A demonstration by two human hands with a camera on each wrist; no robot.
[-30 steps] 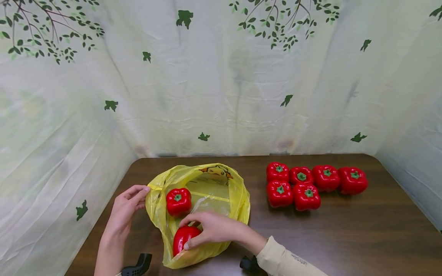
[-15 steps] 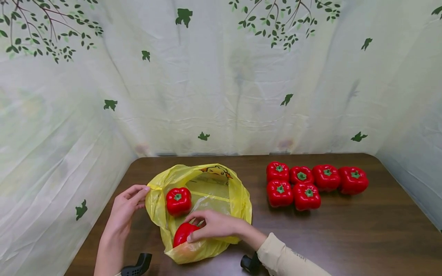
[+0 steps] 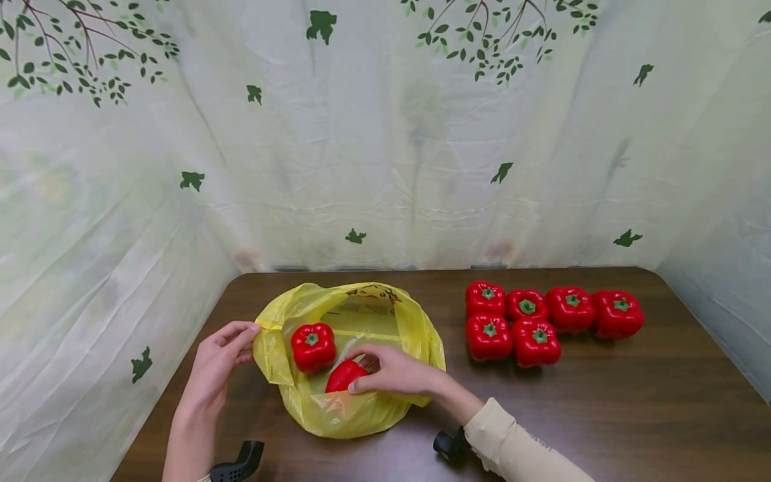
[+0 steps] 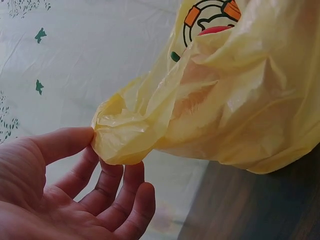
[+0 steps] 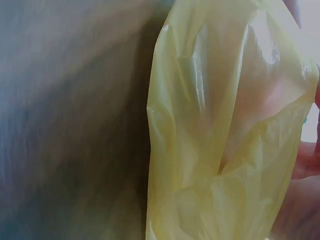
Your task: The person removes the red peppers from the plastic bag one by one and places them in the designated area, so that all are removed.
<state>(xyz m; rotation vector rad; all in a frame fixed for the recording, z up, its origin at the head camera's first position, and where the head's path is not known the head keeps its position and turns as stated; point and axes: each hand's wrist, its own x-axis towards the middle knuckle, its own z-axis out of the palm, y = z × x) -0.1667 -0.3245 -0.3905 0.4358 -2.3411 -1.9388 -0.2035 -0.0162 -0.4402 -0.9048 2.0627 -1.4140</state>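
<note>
A yellow plastic bag (image 3: 352, 422) sits on the table with its mouth spread open upward. My left hand (image 3: 224, 355) pinches the bag's left rim between thumb and fingers; the left wrist view shows the gathered film (image 4: 125, 132) at the thumb tip. Inside the bag, my right hand (image 3: 394, 371) grips a red bell pepper (image 3: 345, 375), its lower part hidden behind the bag's near wall. Another red bell pepper (image 3: 313, 349) with a green stem lies in the bag at the left. In the right wrist view the bag's side (image 5: 215, 150) covers most of the hand.
Several red bell peppers (image 3: 538, 343) stand grouped in two rows on the right of the brown wooden table (image 3: 602, 402). A pale curtain (image 3: 385, 167) printed with leaves encloses the back and sides.
My right hand has moved right and away from me, carrying its bell pepper lower behind the bag's near wall. That wall has shifted up and back. The left hand keeps its pinch.
</note>
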